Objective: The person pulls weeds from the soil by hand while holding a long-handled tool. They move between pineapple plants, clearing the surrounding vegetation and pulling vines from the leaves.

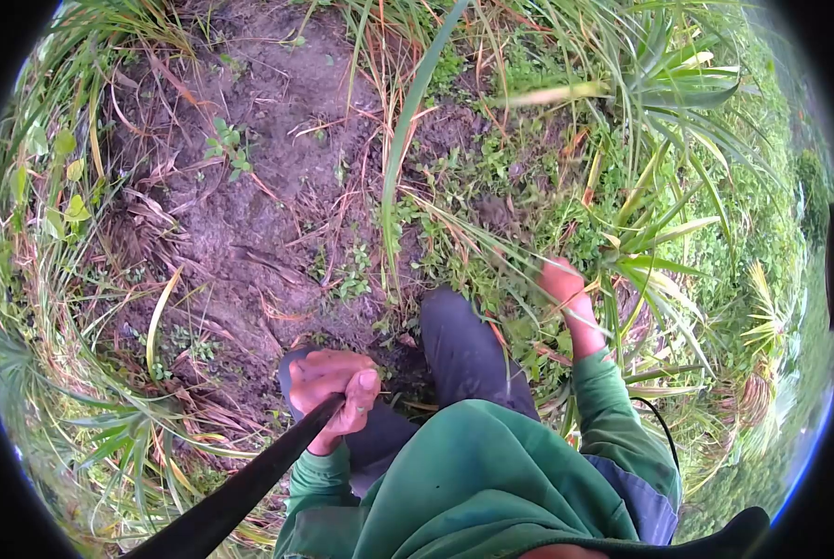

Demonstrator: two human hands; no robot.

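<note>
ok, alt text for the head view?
Seen from above, a person in a green top grips a dark tool handle in the left hand while the right hand reaches into long grass beside bare soil.

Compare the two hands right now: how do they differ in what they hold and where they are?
The left hand is closed around a dark long handle, close to the body; the right hand reaches out into the green weeds, gripping no tool, and whether it grasps stems is unclear. The left hand is over bare soil; the right is among leaves. Both wear green sleeves.
</note>
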